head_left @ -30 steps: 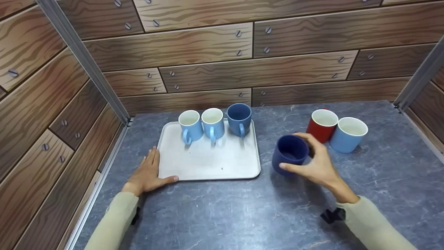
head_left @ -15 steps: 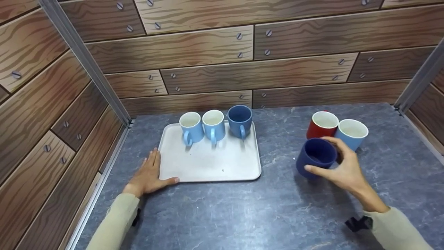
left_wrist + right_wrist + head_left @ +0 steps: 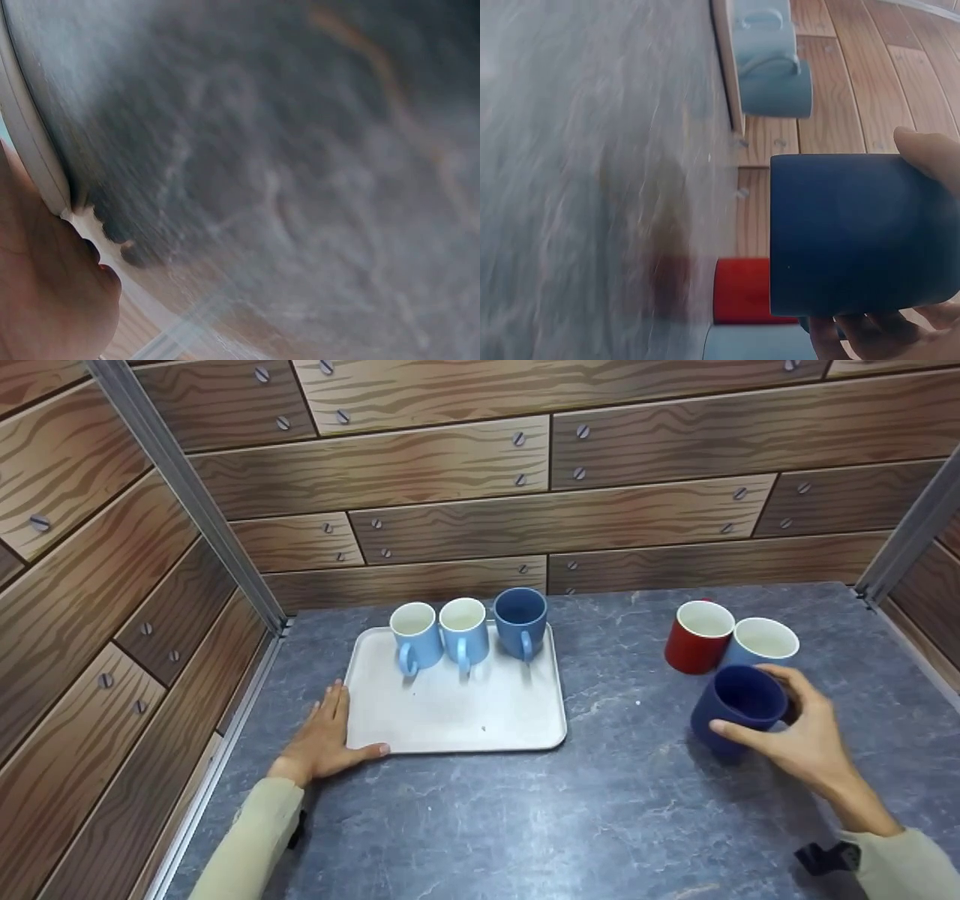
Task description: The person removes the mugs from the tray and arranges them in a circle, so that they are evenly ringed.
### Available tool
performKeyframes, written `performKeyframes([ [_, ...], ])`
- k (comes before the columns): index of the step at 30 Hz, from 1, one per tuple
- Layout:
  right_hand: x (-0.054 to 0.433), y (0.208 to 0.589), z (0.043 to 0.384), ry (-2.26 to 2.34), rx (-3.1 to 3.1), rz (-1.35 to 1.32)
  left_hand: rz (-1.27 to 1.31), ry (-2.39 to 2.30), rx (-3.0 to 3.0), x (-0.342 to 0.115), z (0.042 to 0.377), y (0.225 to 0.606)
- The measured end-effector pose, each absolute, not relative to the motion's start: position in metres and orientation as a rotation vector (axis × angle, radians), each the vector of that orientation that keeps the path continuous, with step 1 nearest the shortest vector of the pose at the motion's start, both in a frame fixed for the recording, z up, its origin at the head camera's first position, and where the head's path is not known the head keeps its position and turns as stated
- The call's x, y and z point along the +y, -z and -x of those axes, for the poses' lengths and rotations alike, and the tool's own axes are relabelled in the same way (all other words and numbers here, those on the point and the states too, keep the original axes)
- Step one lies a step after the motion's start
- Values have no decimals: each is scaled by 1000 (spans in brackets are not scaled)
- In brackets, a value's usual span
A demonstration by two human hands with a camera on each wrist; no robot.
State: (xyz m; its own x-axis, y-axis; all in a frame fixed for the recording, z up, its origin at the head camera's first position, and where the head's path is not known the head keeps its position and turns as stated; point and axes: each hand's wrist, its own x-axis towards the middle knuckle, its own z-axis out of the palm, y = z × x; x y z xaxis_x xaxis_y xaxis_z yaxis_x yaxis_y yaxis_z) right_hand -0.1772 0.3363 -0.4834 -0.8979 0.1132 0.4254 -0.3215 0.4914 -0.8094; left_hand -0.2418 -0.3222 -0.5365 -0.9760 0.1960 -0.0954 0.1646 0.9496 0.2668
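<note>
My right hand (image 3: pixel 806 739) grips a dark navy mug (image 3: pixel 739 709) around its side, thumb in front and fingers behind. In the right wrist view the navy mug (image 3: pixel 862 236) is held off the tabletop. Just behind it are a red mug (image 3: pixel 696 641) and a light blue mug (image 3: pixel 763 639), the latter partly covered by the navy one. At the left, my left hand (image 3: pixel 322 742) rests flat against the corner of a white tray (image 3: pixel 450 720), thumb along the front edge. Two light blue mugs (image 3: pixel 417 637) and a medium blue mug (image 3: pixel 520 622) stand along the tray's back.
The grey marbled tabletop (image 3: pixel 480 825) stretches in front of the tray and between it and the right-hand mugs. Wood-patterned panels (image 3: pixel 450 525) enclose the back and sides, with metal posts (image 3: pixel 187 495) at the corners.
My right hand has carried the navy mug rightward, away from the tray, to in front of the light blue mug. My left hand has stayed at the tray.
</note>
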Motion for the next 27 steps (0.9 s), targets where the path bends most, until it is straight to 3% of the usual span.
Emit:
performKeyframes([
  [27,413,510,167,-1320,-2377,176,-282,-387,2984,-322,241,537],
])
